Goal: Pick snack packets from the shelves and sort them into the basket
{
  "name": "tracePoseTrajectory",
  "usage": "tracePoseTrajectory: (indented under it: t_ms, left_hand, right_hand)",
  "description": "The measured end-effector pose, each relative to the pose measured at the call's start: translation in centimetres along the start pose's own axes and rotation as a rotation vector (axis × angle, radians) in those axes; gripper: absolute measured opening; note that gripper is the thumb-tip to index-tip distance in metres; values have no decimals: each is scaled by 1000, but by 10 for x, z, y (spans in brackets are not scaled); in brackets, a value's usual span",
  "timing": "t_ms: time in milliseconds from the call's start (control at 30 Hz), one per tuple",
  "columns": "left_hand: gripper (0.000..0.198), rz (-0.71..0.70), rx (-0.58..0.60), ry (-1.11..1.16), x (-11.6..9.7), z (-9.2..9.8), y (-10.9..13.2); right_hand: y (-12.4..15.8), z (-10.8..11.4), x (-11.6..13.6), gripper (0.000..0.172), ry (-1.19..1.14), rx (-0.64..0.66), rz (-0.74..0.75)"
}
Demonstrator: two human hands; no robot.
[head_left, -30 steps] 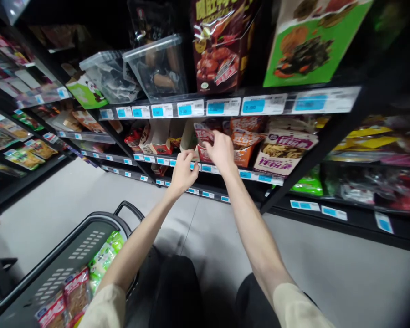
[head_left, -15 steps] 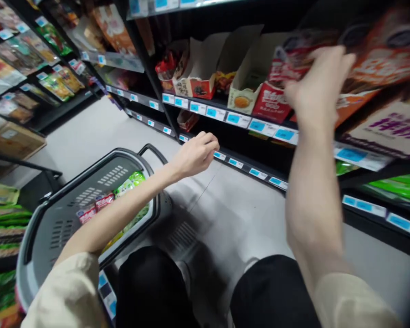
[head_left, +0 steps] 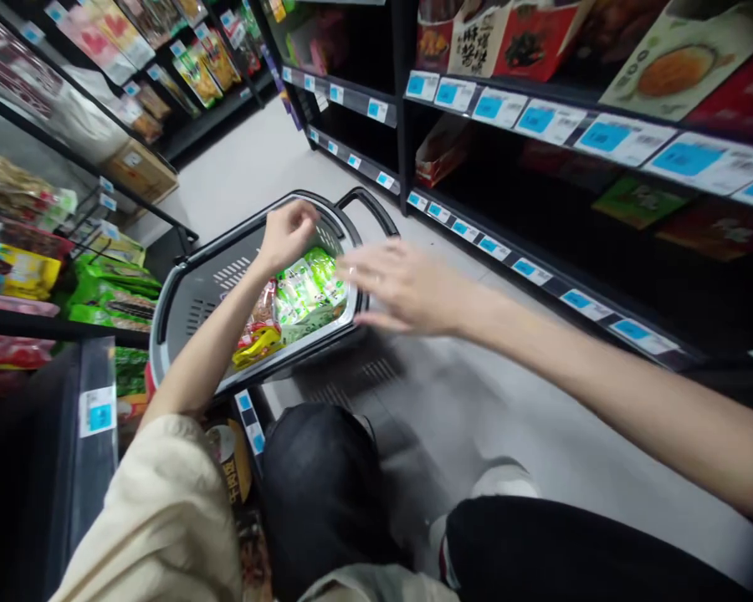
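My left hand (head_left: pixel 290 232) hovers over the shopping basket (head_left: pixel 185 266), its fingers curled in and nothing showing in them. My right hand (head_left: pixel 407 284) is at the basket's right rim, somewhat blurred, with fingers stretched out and nothing visible in them. Inside the grey basket with black edging lie green and white snack packets (head_left: pixel 307 288), a yellow packet (head_left: pixel 258 346) and reddish packets (head_left: pixel 264 305). My left forearm covers part of the basket's inside. The black basket handle (head_left: pixel 376 205) leans out past the far right end.
A black shelf (head_left: pixel 514 255) with blue and white price tags runs along the right, holding boxed snacks such as a red box (head_left: pixel 536 42). Racks of bagged snacks, including green bags (head_left: pixel 110 288), stand at left. A cardboard box (head_left: pixel 139 171) sits beyond the basket.
My right hand has left the boxed snacks on the right shelf and swung left to the basket. My left hand is now above the basket. The view has turned left.
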State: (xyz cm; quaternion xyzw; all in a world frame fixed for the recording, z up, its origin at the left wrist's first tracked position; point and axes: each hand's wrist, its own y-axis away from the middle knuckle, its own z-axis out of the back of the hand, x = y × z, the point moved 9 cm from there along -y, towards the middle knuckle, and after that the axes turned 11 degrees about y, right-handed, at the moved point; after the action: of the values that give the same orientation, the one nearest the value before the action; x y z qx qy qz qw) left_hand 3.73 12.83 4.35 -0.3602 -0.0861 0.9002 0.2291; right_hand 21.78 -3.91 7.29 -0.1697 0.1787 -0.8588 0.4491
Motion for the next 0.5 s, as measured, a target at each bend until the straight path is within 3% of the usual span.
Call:
tracePoseTrajectory:
  t_ms: [67, 133, 200, 300, 400, 500]
  left_hand:
    - [19, 59, 121, -121, 34, -4, 10]
    - [24, 134, 206, -251, 73, -9, 25]
    - [33, 226, 269, -384, 113, -15, 45]
    - [44, 352, 418, -491, 165, -28, 80]
    - [55, 412, 502, -477, 190, -34, 103]
    - [60, 416, 474, -473, 190, -30, 103]
  right_hand:
    - [6, -39, 43, 56, -13, 96, 222]
    - [13, -69, 57, 53, 23, 119, 231]
    - [20, -85, 61, 50, 53, 81, 212]
    - [25, -92, 61, 51, 78, -16, 179]
    - [25, -98, 59, 50, 81, -56, 127]
    - [26, -105, 60, 50, 74, -108, 84]
